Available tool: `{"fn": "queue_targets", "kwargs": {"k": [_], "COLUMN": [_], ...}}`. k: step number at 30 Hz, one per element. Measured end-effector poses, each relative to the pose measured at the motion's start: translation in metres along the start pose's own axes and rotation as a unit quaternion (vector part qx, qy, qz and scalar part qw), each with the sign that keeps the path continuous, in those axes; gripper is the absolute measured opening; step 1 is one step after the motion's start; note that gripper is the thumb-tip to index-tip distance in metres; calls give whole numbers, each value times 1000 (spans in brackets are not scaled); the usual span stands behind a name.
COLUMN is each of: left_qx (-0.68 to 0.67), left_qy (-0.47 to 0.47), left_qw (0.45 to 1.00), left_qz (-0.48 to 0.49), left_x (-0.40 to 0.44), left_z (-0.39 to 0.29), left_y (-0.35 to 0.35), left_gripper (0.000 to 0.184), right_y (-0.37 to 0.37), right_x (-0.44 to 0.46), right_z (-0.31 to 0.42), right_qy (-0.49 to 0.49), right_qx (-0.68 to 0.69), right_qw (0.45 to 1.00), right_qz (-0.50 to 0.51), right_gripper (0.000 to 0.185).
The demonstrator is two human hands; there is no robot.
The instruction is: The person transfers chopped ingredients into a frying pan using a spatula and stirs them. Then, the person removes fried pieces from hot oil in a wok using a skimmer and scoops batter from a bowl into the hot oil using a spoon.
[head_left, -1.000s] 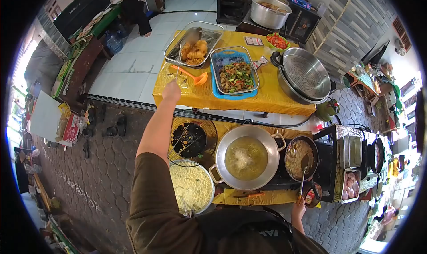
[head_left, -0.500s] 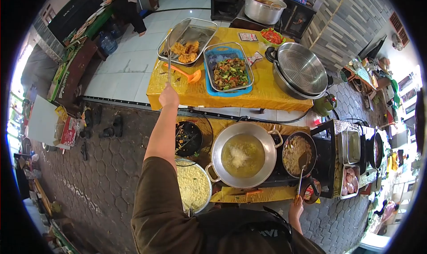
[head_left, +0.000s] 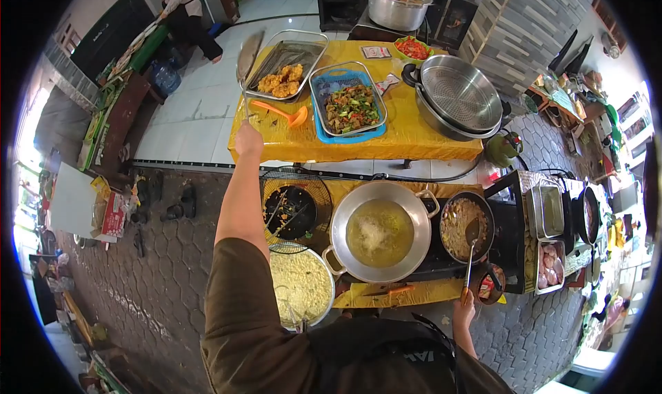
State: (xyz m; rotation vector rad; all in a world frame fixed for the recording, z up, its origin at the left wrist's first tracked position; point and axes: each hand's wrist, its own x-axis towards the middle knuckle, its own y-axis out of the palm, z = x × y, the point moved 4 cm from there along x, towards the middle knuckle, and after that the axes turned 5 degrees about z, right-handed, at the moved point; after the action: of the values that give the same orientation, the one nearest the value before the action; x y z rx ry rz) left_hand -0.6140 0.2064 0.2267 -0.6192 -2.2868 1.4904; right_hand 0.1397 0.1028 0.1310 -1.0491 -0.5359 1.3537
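My left hand (head_left: 249, 140), stretched out over the far table, is closed around the handle of a metal skimmer (head_left: 248, 54). The skimmer's head is raised at the left edge of a metal tray (head_left: 293, 51) that holds golden fried pieces (head_left: 281, 82). An orange slotted spoon (head_left: 295, 118) lies just right of its handle. At the lower right, my right hand (head_left: 463, 310) grips a spatula (head_left: 471, 256), its blade in the chopped food in a dark frying pan (head_left: 490, 221). Beside that pan, a wide wok (head_left: 343, 218) holds oil with a pale, frothy patch.
A tray of mixed vegetables (head_left: 352, 109) sits in a blue basket (head_left: 324, 135). Steamer pots (head_left: 458, 94) stand farther right. Near me are a large bowl of yellowish batter-like food (head_left: 300, 283), a wire basket (head_left: 321, 211) and a knife (head_left: 396, 290). Another person (head_left: 186, 7) stands far left.
My left hand and the skimmer have moved left, toward the tray's outer edge. In the frying pan, the spatula blade sits slightly farther in. The whole view has shifted a little.
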Motion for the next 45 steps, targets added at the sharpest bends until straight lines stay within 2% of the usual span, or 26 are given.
{"fn": "queue_targets", "kwargs": {"k": [2, 6, 8, 11, 13, 15, 16, 17, 18, 19, 21, 25, 27, 30, 34, 35, 37, 39, 41, 45], "left_qx": [-7, 10, 2, -1, 43, 147, 456, 419, 104, -343, -532, -579, -548, -482, -388, -367, -346, -348, -341, -326], "left_qy": [3, 22, -4, 24, 35, 73, 239, 285, 181, 10, -1, 39, 14, -26, -53, -45, -65, -54, -85, -55], "left_qw": [999, 1000, 999, 1000, 998, 986, 852, 855, 976, 930, 831, 790, 809, 845, 874, 879, 871, 855, 847, 855], "left_qz": [-34, -5, -47, 1, -20, -45, -92, -111, 60, 134, 162, 199, 212, 231, 288, 301, 343, 380, 400, 401], "left_x": [6, 13, -4, -3, -3, 20, 49, 49, 48, -1, -52, -158, -219, -304, -418, -442, -487, -527, -561, -611], "left_z": [10, 12, 14, 25, 30, 43, 58, 56, 50, 24, -4, -14, -10, 0, -25, -33, -51, -74, -98, -121], "left_y": [9, 0, -2, 3, 8, 24, 55, 50, 35, 2, -25, -64, -76, -73, -65, -56, -38, -17, -3, 34], "left_gripper": [24, 24, 24, 24, 24, 24, 23, 21, 19, 16, 17, 21, 22, 22, 18, 17, 15, 19, 20, 22], "right_y": [8, 10, 12, 8, 5, 3, -2, -1, -23, -31, -45, -76, -81, -72, -50, -46, -46, -53, -68, -104], "right_x": [1, -1, 0, -7, -6, -5, -5, 2, -4, 0, 9, 10, 15, 30, 63, 74, 95, 112, 129, 149], "right_z": [-13, -21, -24, -21, -20, -22, -21, -36, -13, -15, -26, -37, -43, -52, -62, -65, -73, -80, -87, -77], "right_qy": [4, -22, -31, -53, -50, -59, -30, -37, -10, -6, 42, 18, -49, -55, -87, -108, -119, -132, -140, -182], "right_qx": [-5, -1, 19, 25, 30, 94, 83, 76, 35, 19, -52, -121, -178, -220, -253, -253, -218, -205, -147, -139], "right_qw": [1000, 1000, 999, 998, 998, 994, 996, 996, 999, 1000, 998, 990, 978, 961, 947, 942, 958, 956, 964, 963], "right_qz": [1, -6, -8, -16, -8, -22, -14, -22, -10, -9, 23, 64, 100, 160, 178, 189, 147, 161, 169, 144], "right_gripper": [50, 49, 48, 47, 47, 50, 52, 52, 52, 51, 50, 53, 50, 47, 49, 49, 50, 52, 53, 49]}}
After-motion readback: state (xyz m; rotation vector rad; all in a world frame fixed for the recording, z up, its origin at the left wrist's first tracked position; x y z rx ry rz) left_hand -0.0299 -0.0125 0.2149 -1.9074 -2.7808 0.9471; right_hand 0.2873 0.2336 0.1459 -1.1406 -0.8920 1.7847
